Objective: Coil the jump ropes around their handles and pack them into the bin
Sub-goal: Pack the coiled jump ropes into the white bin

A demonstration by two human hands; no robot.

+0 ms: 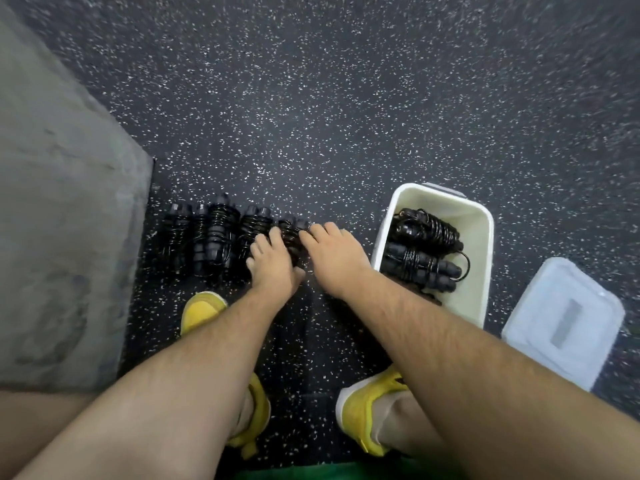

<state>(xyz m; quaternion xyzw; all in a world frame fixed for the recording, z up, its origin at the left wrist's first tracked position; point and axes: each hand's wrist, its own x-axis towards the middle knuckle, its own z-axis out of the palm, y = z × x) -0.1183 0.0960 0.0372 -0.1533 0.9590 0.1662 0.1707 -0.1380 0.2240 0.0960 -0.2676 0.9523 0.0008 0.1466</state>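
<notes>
This looks like the packing step. The coiling seems finished, since every rope in sight is already wound on its handles. Both hands are down on one rope (292, 237) that lies on the floor (311, 116) just left of the bin (476, 258).

The left hand (273, 263) has its fingers curled over the top of it and its thumb on the near side, so I take it to be gripping. The right hand (334, 251) has its fingertips against the side nearer the bin. Whether it grips or only touches, I cannot tell.

Three more coils (211, 233) sit in a row further left of the bin. Packed ropes (426, 251) lie inside it, and its lid (564, 320) is on the floor to its right.

The next move would be to lift the bundle without letting the wraps slip, carry it right over the rim, and lay it beside those already packed.

The right forearm covers the near end of the bin, so how many ropes it holds is unclear. The hands hide most of the held rope, and the black coils blur together.
</notes>
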